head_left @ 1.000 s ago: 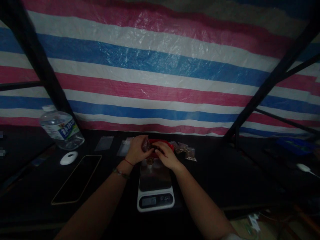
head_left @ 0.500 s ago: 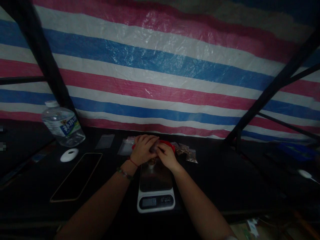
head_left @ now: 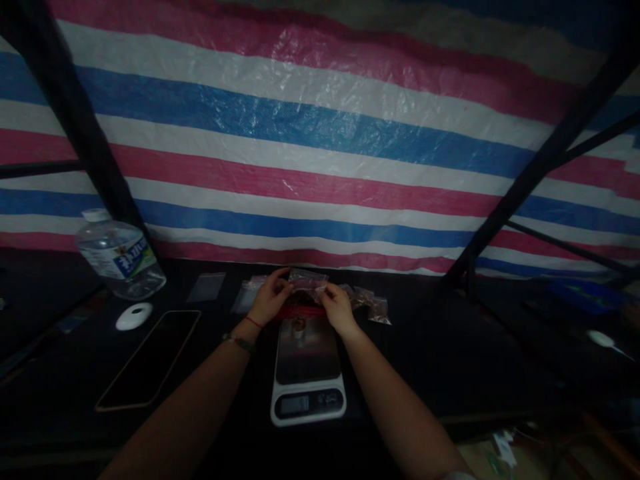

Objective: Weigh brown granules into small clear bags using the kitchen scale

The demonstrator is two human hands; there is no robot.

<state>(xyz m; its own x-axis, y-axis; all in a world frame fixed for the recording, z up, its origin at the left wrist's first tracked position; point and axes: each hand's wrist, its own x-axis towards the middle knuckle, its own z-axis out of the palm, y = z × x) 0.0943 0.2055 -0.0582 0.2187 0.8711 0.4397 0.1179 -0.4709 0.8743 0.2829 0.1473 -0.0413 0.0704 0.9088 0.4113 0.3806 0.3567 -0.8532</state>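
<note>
Both hands hold one small clear plastic bag [head_left: 309, 281] stretched between them just above the far end of a white digital scale [head_left: 307, 373]. My left hand [head_left: 270, 300] pinches the bag's left edge and my right hand [head_left: 336, 307] pinches its right edge. The bag seems to hold something brownish. A red container [head_left: 300, 311] sits beneath the hands, mostly hidden. A small round brown item [head_left: 299, 325] rests on the scale's steel plate.
Several filled small bags [head_left: 373, 305] lie to the right of the hands, and empty clear bags [head_left: 207, 287] to the left. A water bottle [head_left: 119, 257], a white round object [head_left: 133, 316] and a dark phone [head_left: 150, 359] are on the left. A striped tarp hangs behind.
The hands were bunched together over the red container. Now they have moved apart and slightly up, holding the small bag spread between them.
</note>
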